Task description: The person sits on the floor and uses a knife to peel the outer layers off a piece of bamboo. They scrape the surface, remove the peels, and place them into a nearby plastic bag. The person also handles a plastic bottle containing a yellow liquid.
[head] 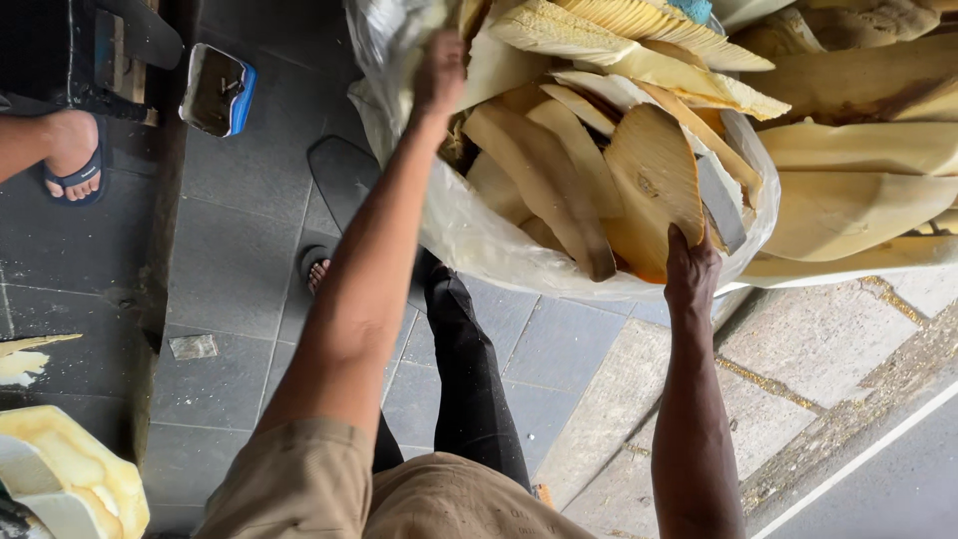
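We take the big clear plastic sack (469, 235) as landmark. Far left of it: another person's foot in a blue sandal (72, 160), then a blue-rimmed tray (217, 90) on the grey tile floor (239, 250). Our left hand (439, 72) grips the sack's upper left rim, fingers curled round the plastic. Sack is stuffed w/ yellowish foam pieces (544, 170). At its lower right edge our right hand (691, 269) presses a fan-shaped foam slab (654, 175); fingers together, tips hidden.

Foam sheets (599, 150) stand packed inside the plastic sack (479, 240), which rests on the floor (239, 250). More sheets lie right of it. A tray (217, 90) sits far left.
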